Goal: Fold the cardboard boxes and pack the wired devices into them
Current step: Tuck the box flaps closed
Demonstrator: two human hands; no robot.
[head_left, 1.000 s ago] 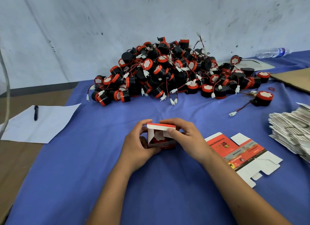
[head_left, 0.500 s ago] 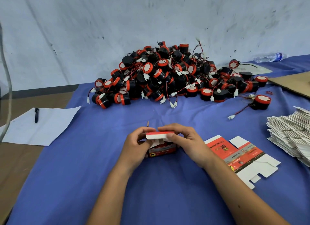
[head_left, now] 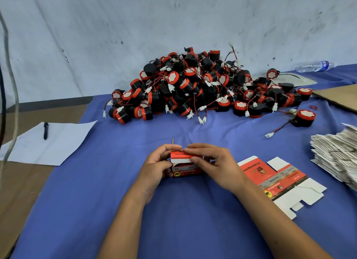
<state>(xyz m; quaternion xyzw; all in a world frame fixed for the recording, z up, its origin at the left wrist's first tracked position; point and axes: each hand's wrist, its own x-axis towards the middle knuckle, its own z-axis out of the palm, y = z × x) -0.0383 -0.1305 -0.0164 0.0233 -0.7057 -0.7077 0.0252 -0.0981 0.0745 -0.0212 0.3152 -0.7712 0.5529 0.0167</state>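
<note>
A small red and white cardboard box [head_left: 185, 170] stands on the blue table cloth [head_left: 116, 200], its lid flap bent down over the opening. My left hand [head_left: 158, 166] grips the box's left side, thumb near the flap. My right hand [head_left: 214, 164] pinches the lid flap from the right, fingers over its top. A flat unfolded box [head_left: 280, 179] lies just to the right. A big pile of black and red wired devices [head_left: 195, 86] sits at the back of the table. What is inside the held box is hidden.
A stack of flat box blanks [head_left: 336, 152] lies at the right edge. One loose device [head_left: 304, 118] sits in front of it. White paper [head_left: 50, 144] with a pen [head_left: 45, 130] lies left. Brown cardboard [head_left: 340, 96] and a water bottle [head_left: 314, 66] are far right.
The lid flap has been pushed down from upright to nearly over the box's opening. Both hands stayed on the box, and the view tilted down a little.
</note>
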